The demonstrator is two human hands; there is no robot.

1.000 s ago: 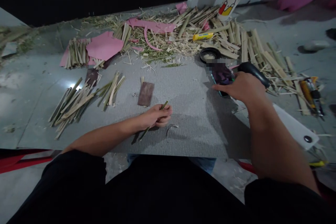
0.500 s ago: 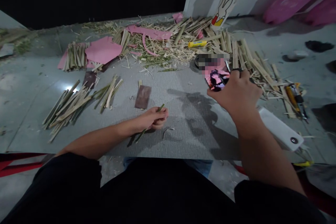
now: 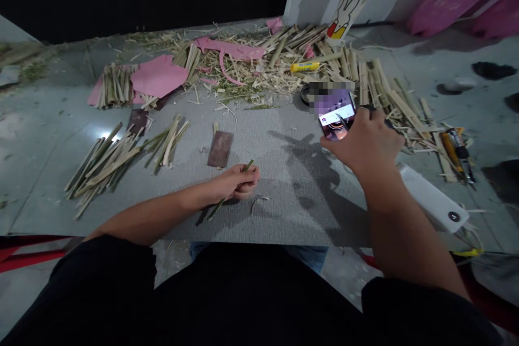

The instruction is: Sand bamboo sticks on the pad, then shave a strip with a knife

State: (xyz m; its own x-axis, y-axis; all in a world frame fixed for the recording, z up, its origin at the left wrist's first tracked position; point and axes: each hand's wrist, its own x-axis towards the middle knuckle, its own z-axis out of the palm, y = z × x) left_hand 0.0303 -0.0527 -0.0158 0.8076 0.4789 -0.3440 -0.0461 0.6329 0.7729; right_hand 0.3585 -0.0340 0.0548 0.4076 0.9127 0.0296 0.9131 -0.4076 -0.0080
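Note:
My left hand [image 3: 237, 183] is closed around a thin green bamboo strip [image 3: 219, 208], which slants through the fist above the grey board [image 3: 284, 216]. Off to the right, my right hand [image 3: 371, 138] has curled fingers around a dark-handled tool [image 3: 390, 123], mostly hidden by the hand. A thin dark tip shows in front of the lit phone [image 3: 334, 111]. The right thumb lies at the phone's lower edge; whether it touches is unclear. Beyond my left hand is a brown rectangular piece [image 3: 220, 148] with a bamboo slip under it. One curled shaving [image 3: 259, 199] lies beside the left fist.
Bamboo strips [image 3: 109, 165] lie in loose bundles at left. Shavings [image 3: 243, 73], pink paper [image 3: 160, 78] and a yellow tube [image 3: 305, 67] cover the back. A tall cup [image 3: 354, 5] stands behind. At right are cutters [image 3: 458, 151] and a white device [image 3: 433, 200].
The phone's screen has switched from a pink picture to a purple display with a white panel. My right hand's shadow has shifted slightly. My left hand stays still with the bamboo strip.

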